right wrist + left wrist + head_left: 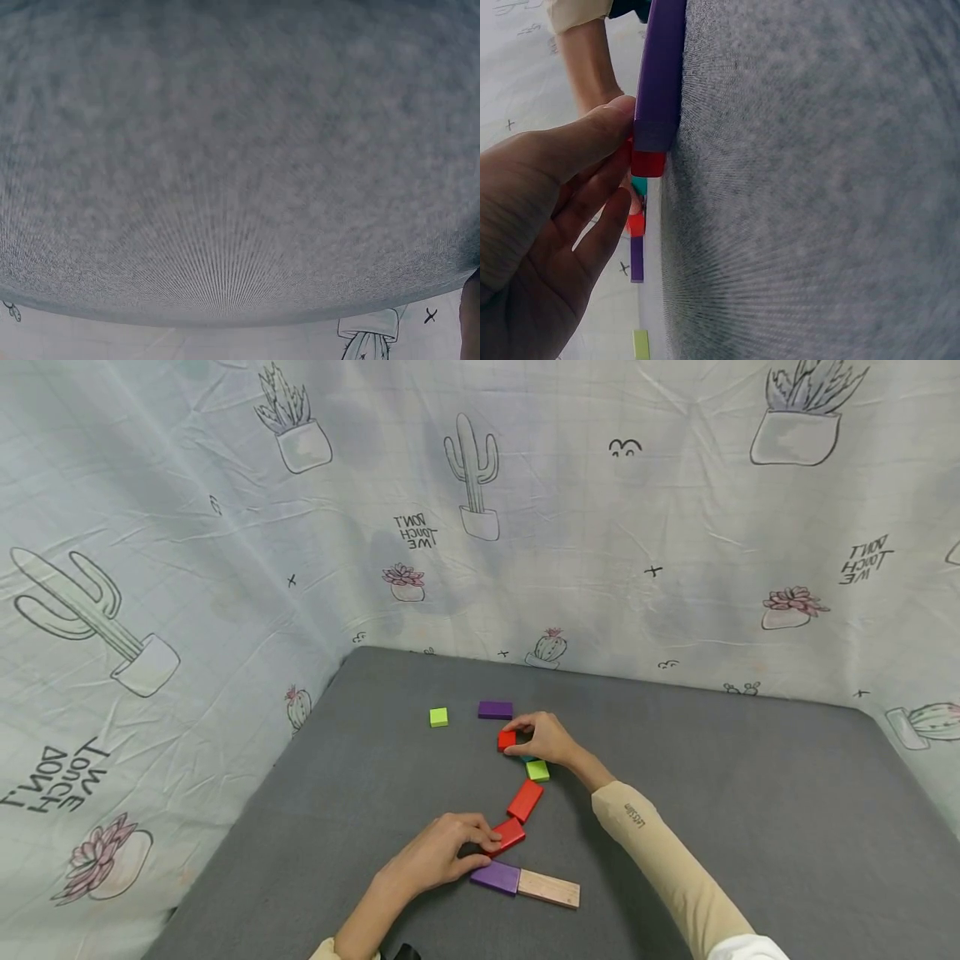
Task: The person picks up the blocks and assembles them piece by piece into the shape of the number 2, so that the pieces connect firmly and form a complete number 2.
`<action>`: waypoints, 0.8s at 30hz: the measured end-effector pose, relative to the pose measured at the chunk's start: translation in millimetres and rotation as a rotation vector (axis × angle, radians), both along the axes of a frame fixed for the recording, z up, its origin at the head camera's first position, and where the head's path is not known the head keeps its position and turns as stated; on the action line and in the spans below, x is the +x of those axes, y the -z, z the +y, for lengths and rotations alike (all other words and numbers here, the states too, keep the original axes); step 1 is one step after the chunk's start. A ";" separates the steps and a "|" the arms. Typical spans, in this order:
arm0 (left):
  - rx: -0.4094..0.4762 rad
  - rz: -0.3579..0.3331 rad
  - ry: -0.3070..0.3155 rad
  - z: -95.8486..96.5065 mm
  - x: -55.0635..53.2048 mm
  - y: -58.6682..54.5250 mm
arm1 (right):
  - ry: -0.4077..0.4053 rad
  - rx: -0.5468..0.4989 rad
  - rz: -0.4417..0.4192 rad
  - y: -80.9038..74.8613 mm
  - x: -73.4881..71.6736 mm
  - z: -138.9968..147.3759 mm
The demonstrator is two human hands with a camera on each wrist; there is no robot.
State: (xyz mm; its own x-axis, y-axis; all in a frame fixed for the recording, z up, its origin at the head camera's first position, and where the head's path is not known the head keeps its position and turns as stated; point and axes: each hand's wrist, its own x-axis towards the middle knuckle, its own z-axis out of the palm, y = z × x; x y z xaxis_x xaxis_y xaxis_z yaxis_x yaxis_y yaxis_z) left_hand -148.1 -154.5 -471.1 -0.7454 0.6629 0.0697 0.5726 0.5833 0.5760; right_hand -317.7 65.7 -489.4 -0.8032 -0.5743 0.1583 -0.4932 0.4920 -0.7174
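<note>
In the head view my right hand (546,740) pinches a small red block (506,741) between thumb and fingers. Partly under that hand lies a teal block (528,758), beside a lime green block (537,771). Nearer, two red blocks run in a bent line: an upper one (525,800) and a lower one (507,836). My left hand (442,852) holds the lower red block by its left end, its thumb against the purple block (495,877). In the left wrist view, the thumb meets the edge of that purple block (658,82).
A plain wooden block (550,888) adjoins the near purple one. Farther back lie another purple block (496,710) and a lime cube (438,717). The grey table (750,802) is bounded by a cactus-print cloth (570,527). Mostly tabletop fills the right wrist view.
</note>
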 end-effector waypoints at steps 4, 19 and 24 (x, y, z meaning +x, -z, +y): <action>-0.005 0.003 -0.004 0.2 -0.1 0.1 | -0.010 0.002 0.006 0.0 -0.3 -0.7; 0.009 -0.010 -0.006 -0.4 -0.6 0.4 | -0.053 0.001 0.003 -1.9 -2.9 1.0; 0.005 -0.015 -0.008 -0.7 -1.3 1.5 | -0.058 -0.002 -0.006 -2.9 -2.4 1.7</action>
State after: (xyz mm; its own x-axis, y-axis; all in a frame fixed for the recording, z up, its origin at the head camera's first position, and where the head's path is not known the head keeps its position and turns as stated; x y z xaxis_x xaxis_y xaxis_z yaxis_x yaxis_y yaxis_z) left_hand -149.4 -155.3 -472.5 -0.7516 0.6567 0.0621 0.5594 0.5846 0.5877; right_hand -320.1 67.4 -486.4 -0.7693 -0.6198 0.1550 -0.5167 0.4608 -0.7216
